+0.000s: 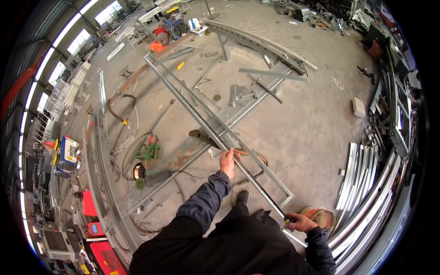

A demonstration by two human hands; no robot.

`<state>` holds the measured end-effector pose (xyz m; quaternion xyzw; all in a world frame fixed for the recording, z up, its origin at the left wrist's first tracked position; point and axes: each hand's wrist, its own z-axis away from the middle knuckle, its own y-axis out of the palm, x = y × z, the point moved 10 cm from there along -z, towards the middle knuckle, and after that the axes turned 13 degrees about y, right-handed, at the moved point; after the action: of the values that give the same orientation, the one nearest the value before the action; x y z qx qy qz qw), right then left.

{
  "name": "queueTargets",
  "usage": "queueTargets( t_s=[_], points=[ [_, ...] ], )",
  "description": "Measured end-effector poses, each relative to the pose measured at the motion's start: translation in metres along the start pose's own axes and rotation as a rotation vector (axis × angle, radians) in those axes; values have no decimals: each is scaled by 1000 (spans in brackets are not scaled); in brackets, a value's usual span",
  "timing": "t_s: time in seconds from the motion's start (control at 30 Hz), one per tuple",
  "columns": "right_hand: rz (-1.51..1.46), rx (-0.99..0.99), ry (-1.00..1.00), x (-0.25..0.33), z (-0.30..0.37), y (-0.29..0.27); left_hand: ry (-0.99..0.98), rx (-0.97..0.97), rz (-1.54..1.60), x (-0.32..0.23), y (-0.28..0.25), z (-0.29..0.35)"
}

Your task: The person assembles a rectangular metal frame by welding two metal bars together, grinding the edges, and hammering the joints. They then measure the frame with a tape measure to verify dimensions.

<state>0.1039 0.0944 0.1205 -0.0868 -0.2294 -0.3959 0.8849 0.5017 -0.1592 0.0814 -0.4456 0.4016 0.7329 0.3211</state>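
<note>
My right hand (303,223) is closed around a black and yellow tape measure (289,220) at the lower right. Its blade (259,186) runs up and left along a long, thin metal tube (185,103). My left hand (227,163) is closed at the tube and blade, near the middle of the view; its fingers partly hide what they grip. Beside the tube lies a grey metal frame (259,159) with a corner at its lower right end. Both rest across a wide steel beam (183,158). A dark clamp-like piece (204,137) sits just beyond my left hand.
A green power tool (151,151) and a copper wire spool (139,171) lie left of the beam. Metal offcuts (243,94) lie farther off. At the right are a round bucket (321,215) and stacked metal strips (357,176). Cables (183,188) trail near my feet.
</note>
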Motion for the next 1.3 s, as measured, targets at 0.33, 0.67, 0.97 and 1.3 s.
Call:
queueTargets(
  t_s=[0.33, 0.67, 0.97, 1.3],
  points=[
    [82, -86, -84, -4, -12, -7, -27, 44, -54, 1, 7, -5],
    [63, -121, -66, 1, -9, -8, -60, 102, -92, 19, 8, -18],
    [86, -163, -84, -1, -9, -14, -94, 119, -103, 27, 8, -13],
    [178, -421, -170, -33, -30, -71, -217, 258, -305, 76, 15, 7]
  ],
)
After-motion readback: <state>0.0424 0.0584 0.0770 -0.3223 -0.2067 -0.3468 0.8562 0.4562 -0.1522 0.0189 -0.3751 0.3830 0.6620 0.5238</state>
